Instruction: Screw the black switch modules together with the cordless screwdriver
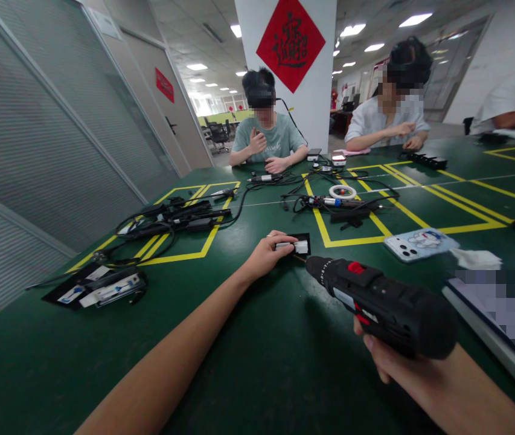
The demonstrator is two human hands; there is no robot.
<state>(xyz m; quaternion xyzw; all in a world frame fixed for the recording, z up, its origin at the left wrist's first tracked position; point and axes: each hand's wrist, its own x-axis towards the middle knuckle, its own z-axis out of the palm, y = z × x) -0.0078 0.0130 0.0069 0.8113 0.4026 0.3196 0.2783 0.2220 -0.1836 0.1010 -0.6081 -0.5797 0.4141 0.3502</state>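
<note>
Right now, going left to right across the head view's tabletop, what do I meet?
Tangled black cables → wearer's left hand → power drill → crumpled tissue.

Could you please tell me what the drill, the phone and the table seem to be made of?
Drill: probably matte black plastic, judging by its dull, moulded-looking body.
Phone: its printed, pale blue back looks smooth; whether plastic or glass, I cannot tell.
Table: smooth, dark green top with a slight sheen, perhaps laminate or a rubber mat.
</note>
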